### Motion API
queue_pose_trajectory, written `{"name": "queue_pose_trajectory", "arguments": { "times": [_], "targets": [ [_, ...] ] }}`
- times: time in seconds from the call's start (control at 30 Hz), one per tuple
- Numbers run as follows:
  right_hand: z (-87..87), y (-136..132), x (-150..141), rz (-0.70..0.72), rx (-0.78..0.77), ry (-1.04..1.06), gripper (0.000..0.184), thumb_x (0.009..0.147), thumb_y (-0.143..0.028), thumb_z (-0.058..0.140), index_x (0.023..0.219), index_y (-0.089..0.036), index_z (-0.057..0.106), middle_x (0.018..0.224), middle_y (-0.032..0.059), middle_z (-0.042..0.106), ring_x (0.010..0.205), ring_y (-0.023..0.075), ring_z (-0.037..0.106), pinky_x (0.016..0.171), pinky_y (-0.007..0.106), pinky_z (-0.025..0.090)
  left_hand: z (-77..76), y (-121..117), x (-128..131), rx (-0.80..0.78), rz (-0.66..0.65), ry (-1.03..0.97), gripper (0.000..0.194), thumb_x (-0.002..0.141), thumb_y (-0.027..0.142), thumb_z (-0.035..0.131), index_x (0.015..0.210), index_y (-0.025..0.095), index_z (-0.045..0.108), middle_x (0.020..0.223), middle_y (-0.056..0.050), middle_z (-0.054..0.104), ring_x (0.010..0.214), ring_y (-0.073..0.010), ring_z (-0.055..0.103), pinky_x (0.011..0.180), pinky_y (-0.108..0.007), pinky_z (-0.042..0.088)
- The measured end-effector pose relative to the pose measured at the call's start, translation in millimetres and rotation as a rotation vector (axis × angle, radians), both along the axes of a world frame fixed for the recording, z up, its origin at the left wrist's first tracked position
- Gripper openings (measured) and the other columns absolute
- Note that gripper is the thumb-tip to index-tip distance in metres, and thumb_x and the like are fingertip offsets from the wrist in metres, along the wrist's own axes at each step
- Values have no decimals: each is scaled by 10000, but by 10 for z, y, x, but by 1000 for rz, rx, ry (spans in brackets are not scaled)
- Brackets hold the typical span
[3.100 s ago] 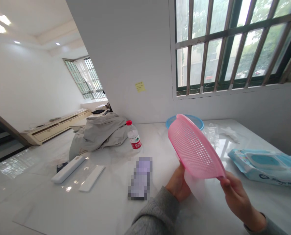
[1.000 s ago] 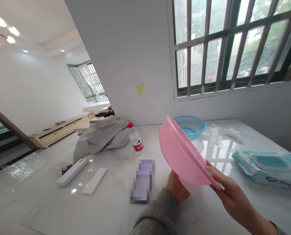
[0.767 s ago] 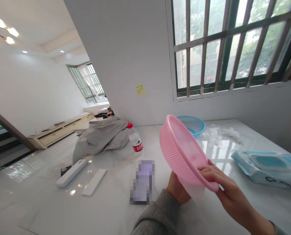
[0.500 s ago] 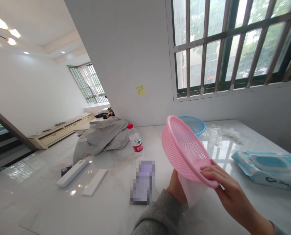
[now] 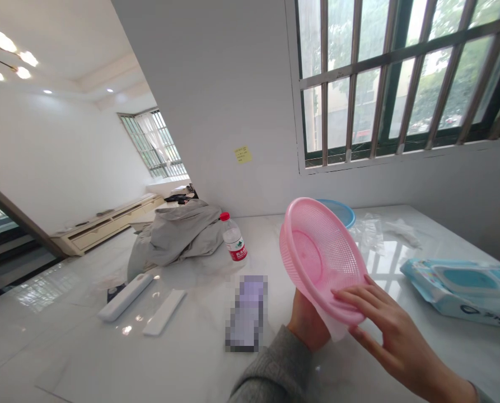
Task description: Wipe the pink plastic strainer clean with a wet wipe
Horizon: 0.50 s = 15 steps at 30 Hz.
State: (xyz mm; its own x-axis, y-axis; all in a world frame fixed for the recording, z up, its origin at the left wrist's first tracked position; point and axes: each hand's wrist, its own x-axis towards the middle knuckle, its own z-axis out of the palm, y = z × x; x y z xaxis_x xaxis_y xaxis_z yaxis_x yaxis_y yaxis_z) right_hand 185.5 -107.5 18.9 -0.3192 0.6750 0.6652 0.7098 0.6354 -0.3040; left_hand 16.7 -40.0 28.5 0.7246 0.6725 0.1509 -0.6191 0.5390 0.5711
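A pink perforated plastic basket [image 5: 317, 252] is held tilted above the white marble table [image 5: 191, 358], its open inside turned toward me. My left hand [image 5: 304, 327] is under the basket's lower edge, its fingers hidden behind it, pressing a white wipe [image 5: 331, 327] against the underside. My right hand [image 5: 379, 324] holds the near rim, with its fingers laid over the rim and reaching into the basket.
A blue basin [image 5: 340, 208] stands behind the basket. On the table are a red-capped water bottle [image 5: 234, 240], a grey garment [image 5: 178, 235], two white bars [image 5: 126, 288], a blurred-out object [image 5: 246, 313], crumpled clear plastic [image 5: 371, 229] and a blue wet-wipes pack [image 5: 463, 285].
The basket has turned from showing its underside to showing its inside and has sunk a little. My right hand's fingers have moved over the rim. The white wipe now shows under the basket.
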Motion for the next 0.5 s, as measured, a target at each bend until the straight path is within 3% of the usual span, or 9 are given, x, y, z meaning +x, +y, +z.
{"name": "queue_pose_trajectory", "arguments": {
  "times": [0.13,0.23,0.4,0.5],
  "targets": [
    [-62,33,1,9,-21,-16,515,1054,-513,584,1543,-353,570,1353,44,739,1234,309,700,1269,583,336,14,1,-1,28,13,-42,789,911,701,571,1372,74,699,1332,-240,704,1381,-429,576,1236,-575,354],
    [-99,53,3,-7,-31,0,488,1052,-479,608,1531,-389,586,1339,19,751,1222,286,713,1294,560,302,22,-10,-21,42,18,-65,814,918,680,582,1419,44,669,1371,-248,693,1399,-435,568,1247,-566,344],
    [-111,13,19,-2,-88,101,463,1080,-463,550,1539,-416,573,1414,-7,735,1331,287,672,1346,591,110,56,-42,-75,5,-4,-20,792,934,640,591,1469,56,631,1473,-232,635,1457,-417,519,1249,-527,349],
    [-103,10,11,-69,-87,225,422,1075,-362,570,1487,-436,619,1399,-22,751,1349,284,668,1343,620,112,64,-39,-70,1,15,-3,784,924,641,608,1480,89,624,1472,-224,634,1451,-427,516,1220,-541,378]
  ]
}}
